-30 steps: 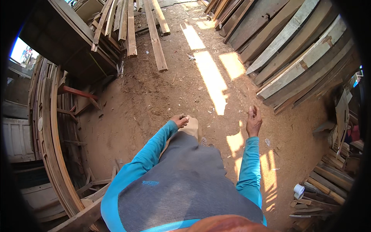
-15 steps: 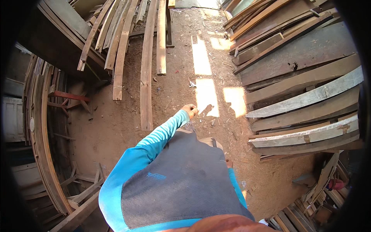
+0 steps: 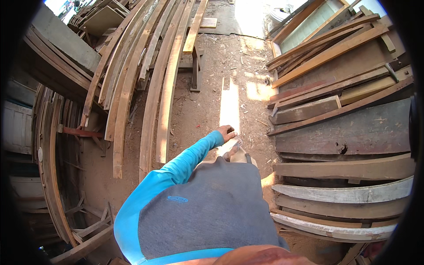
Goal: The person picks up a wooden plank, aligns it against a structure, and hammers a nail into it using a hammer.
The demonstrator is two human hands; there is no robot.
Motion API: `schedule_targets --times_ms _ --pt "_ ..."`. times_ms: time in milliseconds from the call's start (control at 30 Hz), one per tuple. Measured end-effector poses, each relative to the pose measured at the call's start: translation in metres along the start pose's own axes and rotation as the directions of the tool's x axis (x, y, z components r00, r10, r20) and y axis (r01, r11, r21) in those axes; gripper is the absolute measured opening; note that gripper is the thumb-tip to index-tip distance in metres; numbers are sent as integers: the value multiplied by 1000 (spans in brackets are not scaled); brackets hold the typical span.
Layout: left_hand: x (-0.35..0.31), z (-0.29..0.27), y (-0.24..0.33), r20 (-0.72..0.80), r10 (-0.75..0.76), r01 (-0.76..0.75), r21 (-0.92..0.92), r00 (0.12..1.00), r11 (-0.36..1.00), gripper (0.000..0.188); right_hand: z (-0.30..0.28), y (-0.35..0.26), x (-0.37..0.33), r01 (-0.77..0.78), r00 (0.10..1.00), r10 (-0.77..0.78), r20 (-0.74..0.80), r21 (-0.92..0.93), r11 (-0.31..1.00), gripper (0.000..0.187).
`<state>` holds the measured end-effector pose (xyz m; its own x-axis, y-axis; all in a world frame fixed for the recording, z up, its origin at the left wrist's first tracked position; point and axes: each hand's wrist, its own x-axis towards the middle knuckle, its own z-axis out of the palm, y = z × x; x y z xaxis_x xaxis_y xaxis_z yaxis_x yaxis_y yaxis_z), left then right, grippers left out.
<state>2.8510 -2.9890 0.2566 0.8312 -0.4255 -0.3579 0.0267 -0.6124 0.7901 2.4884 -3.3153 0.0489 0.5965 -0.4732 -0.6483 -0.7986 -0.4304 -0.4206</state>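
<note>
My left hand [image 3: 227, 132] is held out in front of my body at the end of a blue sleeve [image 3: 194, 152]. Its fingers are curled in, and whatever they may hold is too small or hidden to make out. Beneath it lies a sunlit strip of dirt floor [image 3: 229, 106]. The nearest timber is a long wooden board [image 3: 170, 97], to the left of the hand and apart from it. My right hand is out of view, behind my dark grey shirt [image 3: 207, 207].
Several long boards [image 3: 119, 115] jut toward me at the left, over a wooden stand [image 3: 195, 73]. Stacked planks and panels [image 3: 344, 128] line the right side. A red-brown bar [image 3: 81, 131] and a wooden frame [image 3: 92, 227] stand at the far left.
The boards and planks have shifted nearer and lower in view as I move forward. My left hand has shifted slightly right and down. My right hand has gone out of sight.
</note>
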Motion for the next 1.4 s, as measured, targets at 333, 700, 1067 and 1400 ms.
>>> schedule_targets --times_ms 333,700,1067,1400 --pt "101 -148 -33 -303 -390 267 -374 870 888 48 -261 -524 340 474 879 -439 -189 239 847 30" --pt "382 -406 -57 -730 -350 79 -379 587 922 50 -153 -623 496 60 971 -100 217 182 981 37" --pt "625 -645 -133 -761 -425 565 -93 491 820 82 -133 -614 622 89 991 -76 107 -117 989 56" --pt "645 -679 -133 -390 -733 611 -406 557 680 84 -222 -1033 805 -54 937 -24 349 212 976 36"
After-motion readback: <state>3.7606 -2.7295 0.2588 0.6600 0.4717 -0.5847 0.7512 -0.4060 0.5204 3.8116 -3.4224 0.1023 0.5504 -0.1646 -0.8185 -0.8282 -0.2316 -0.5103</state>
